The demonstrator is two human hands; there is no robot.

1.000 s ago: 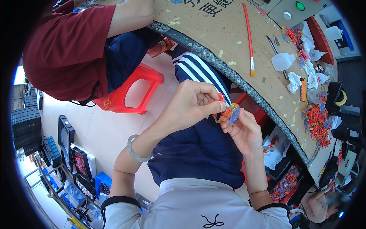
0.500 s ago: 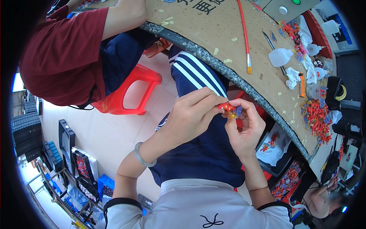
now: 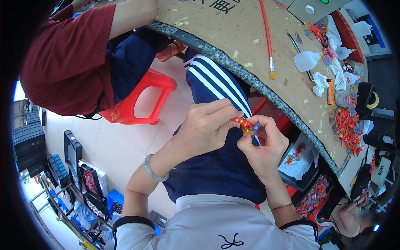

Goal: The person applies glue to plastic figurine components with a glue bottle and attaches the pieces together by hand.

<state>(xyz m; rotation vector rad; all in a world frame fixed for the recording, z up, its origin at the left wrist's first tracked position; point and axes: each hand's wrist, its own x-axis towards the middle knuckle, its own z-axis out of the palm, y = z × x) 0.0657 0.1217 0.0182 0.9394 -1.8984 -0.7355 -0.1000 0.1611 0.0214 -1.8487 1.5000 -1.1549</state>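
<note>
Above my lap, both my hands hold one small red, yellow and blue glossy piece (image 3: 246, 125), whose exact kind I cannot make out. My left hand (image 3: 207, 127) pinches its red end between thumb and fingertips; a grey-green bangle (image 3: 155, 168) circles that wrist. At the other end, the thumb and forefinger of my right hand (image 3: 266, 146) close on the blue and yellow part. The fingertips hide some of the piece.
A board-covered table (image 3: 233, 37) with a dark speckled edge lies ahead. On it are a paintbrush (image 3: 267, 41), a white squeeze bottle (image 3: 306, 61) and a pile of red pieces (image 3: 346, 129). A tray (image 3: 298, 166) is below its edge. A co-worker (image 3: 68, 62) sits at left by a red stool (image 3: 152, 93).
The small piece has tilted and now shows more of its red and blue parts. My right thumb and forefinger have shifted slightly left and closed nearer around its end.
</note>
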